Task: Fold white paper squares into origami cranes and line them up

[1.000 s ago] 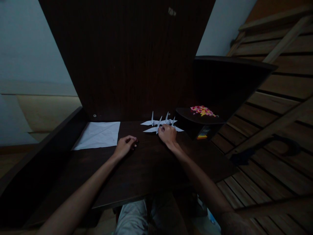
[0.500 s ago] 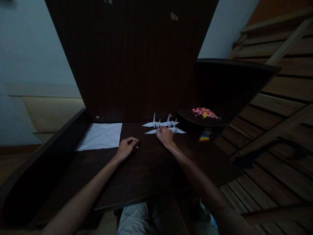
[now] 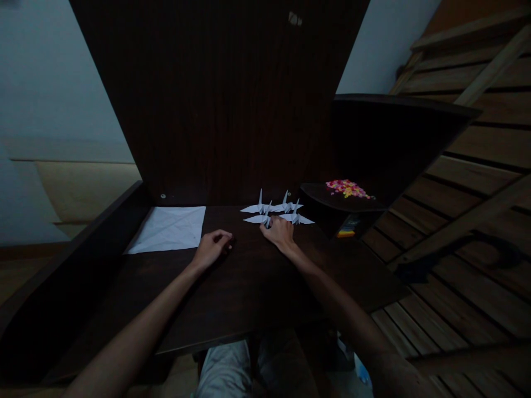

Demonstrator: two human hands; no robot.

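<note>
Several white folded paper cranes stand in two rows near the back of the dark wooden desk. My right hand (image 3: 280, 232) is at the front-left paper crane (image 3: 254, 219), with thumb and fingers pinched round its near side; the fingertips are partly hidden. Just right of that hand is the front-right crane (image 3: 302, 219). Behind them stand the back-left crane (image 3: 251, 209) and the back-right crane (image 3: 286, 207). My left hand (image 3: 211, 248) rests on the desk with its fingers curled in, nothing visible in them, beside a creased white paper sheet (image 3: 170, 228).
On the right, a small corner shelf (image 3: 317, 194) bears a pile of tiny pink, red and yellow pieces (image 3: 347, 188). Below it is a yellow-edged item (image 3: 345, 233). A dark side panel (image 3: 78, 251) bounds the desk (image 3: 232, 298) at left; wooden slats (image 3: 477, 221) stand at right.
My right hand has drawn slightly back toward me, showing more of the front-left crane, which has shifted a touch left and away. My left hand stays in about the same place.
</note>
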